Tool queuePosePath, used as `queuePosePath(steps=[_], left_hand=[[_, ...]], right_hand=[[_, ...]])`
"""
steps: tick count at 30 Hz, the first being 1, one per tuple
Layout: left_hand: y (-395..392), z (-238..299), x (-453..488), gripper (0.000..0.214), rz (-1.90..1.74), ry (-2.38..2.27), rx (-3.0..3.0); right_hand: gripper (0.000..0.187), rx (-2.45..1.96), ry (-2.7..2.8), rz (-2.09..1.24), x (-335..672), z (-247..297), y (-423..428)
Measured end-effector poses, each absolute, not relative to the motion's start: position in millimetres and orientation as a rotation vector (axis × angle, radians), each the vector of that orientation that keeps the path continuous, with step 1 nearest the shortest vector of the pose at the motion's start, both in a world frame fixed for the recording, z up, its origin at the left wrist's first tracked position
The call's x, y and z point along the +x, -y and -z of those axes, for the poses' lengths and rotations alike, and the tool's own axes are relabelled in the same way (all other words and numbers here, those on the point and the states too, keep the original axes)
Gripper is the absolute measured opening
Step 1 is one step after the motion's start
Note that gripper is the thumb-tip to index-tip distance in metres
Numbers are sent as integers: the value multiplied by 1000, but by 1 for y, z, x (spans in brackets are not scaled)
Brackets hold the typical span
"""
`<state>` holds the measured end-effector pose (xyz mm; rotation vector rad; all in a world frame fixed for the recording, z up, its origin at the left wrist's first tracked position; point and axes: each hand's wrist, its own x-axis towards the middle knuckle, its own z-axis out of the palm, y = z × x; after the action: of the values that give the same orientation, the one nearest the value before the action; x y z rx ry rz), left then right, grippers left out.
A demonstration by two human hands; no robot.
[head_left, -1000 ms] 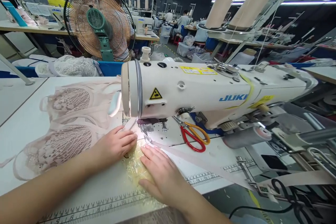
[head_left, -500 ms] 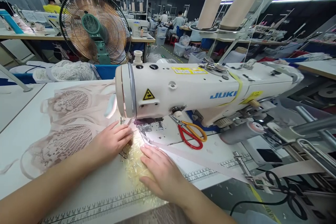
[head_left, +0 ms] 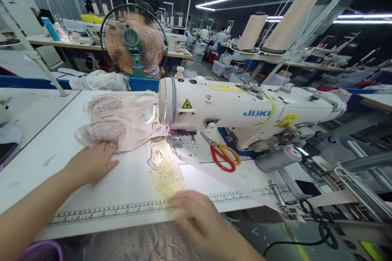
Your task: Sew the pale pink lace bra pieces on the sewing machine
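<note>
A pale pink lace bra [head_left: 118, 124] lies on the white table [head_left: 43, 147] to the left of a white JUKI sewing machine [head_left: 239, 110]. My left hand [head_left: 90, 163] rests flat and open on the garment's near edge, fingers stretched out. At the table's front edge my right hand [head_left: 196, 216] is blurred, over a strip of yellowed tape [head_left: 165, 169] and the printed ruler [head_left: 122, 211]; its fingers are not clear. A pink elastic band [head_left: 226, 177] runs from the presser foot [head_left: 174, 140] to the right.
Red and yellow scissors [head_left: 222, 157] lie on the machine bed. A green fan [head_left: 134, 40] stands behind the table, with a pile of lace [head_left: 101, 81] beside it. Two thread cones [head_left: 275, 20] rise at the back right. Other people work at far tables.
Both hands have left the presser foot. My left hand slid left with the bra, which is bunched up further left. My right hand pulled back to the table's front edge.
</note>
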<state>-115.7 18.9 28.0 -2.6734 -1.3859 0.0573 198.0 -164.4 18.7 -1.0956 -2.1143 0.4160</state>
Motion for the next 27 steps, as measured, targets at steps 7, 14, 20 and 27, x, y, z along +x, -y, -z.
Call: queuePosePath(steps=[7,14,20,27], left_hand=[[9,-28,-122,48,424,1337,-2697],[130,-28,-117,30,857,1195,-3060],[211,25,-116,32,645,1334,-3339],[246,75,-102,24,584,1243,-3159]], right_hand=[[33,-1315,2330,-387,221,24,227],[52,-1564,2337,-237,236,75,243],[30,-1549,2386,-231,233,79,239],[20,-1377,2383,-529,219,16,239]])
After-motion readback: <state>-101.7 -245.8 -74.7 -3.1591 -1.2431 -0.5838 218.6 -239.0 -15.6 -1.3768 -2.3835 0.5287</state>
